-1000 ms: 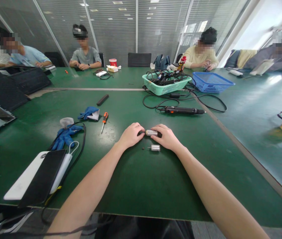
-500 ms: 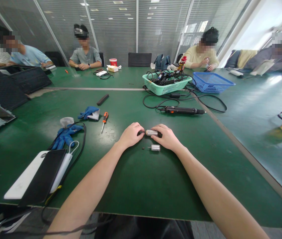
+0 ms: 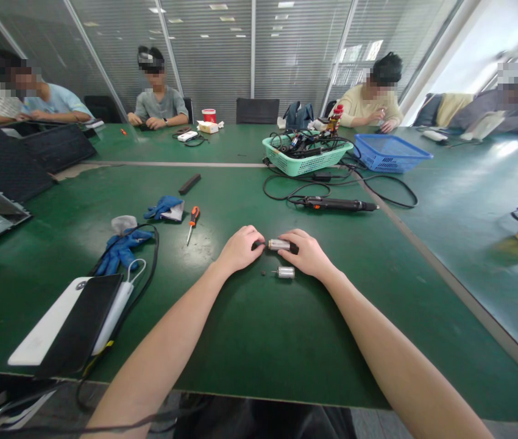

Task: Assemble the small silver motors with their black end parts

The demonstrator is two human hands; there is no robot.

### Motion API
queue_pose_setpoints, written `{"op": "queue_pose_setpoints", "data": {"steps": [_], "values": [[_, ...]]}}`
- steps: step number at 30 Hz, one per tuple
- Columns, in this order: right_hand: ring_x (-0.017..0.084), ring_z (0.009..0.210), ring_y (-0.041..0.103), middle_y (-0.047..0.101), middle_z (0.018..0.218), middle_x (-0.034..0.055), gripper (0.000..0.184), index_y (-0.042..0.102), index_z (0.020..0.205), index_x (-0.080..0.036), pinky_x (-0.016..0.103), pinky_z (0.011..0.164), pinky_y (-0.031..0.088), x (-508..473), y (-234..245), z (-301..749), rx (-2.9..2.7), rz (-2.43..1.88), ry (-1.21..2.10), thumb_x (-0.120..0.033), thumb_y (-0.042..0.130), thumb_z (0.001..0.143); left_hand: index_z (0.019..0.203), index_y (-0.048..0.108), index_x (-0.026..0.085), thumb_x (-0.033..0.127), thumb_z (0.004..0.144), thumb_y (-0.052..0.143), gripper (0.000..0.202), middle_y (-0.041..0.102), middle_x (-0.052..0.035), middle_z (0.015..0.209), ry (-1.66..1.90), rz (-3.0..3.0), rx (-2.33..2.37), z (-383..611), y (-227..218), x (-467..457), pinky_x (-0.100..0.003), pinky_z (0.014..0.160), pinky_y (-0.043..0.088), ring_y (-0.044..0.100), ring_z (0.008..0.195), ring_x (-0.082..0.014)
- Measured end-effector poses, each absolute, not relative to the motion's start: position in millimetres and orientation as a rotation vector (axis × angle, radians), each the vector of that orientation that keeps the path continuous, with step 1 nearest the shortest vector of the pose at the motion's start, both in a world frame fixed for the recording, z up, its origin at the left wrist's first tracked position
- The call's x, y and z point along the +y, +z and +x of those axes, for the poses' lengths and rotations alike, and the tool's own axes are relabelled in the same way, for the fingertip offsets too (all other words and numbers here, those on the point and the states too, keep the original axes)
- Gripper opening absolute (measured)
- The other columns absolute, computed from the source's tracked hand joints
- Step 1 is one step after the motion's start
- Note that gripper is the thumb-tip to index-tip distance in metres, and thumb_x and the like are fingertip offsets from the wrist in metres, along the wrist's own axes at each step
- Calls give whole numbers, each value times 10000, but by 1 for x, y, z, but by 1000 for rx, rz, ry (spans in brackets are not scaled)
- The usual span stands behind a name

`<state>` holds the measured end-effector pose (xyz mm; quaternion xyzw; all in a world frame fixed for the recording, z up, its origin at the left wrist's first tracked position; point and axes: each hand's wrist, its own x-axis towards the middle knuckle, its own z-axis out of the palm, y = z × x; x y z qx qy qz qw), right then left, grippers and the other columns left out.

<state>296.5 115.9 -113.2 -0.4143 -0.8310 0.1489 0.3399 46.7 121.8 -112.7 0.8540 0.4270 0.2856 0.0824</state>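
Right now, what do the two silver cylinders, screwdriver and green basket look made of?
Cylinder in the right grip, held cylinder: probably metal, satin grey sheen.
Loose cylinder: likely metal, smooth, bright highlights.
Screwdriver: handle plastic or rubber, orange and black; shaft looks metal, shiny.
Green basket: likely molded plastic, even color, perforated walls.

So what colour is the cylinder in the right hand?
The cylinder is mostly silver (head view).
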Motion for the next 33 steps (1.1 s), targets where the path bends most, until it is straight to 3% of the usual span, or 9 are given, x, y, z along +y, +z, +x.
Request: {"op": "queue_pose_setpoints", "data": {"steps": [33], "values": [[262,1048,647,688,1120,83,308,692,1150,-232,415,917,558,115,-114,299,-2141,-1096,382,-264,679,843,891,726,215,254,862,663,79,634,-44,870,760,2521,1393,41,-109,121,-367,833,504,596,877,-209]]}}
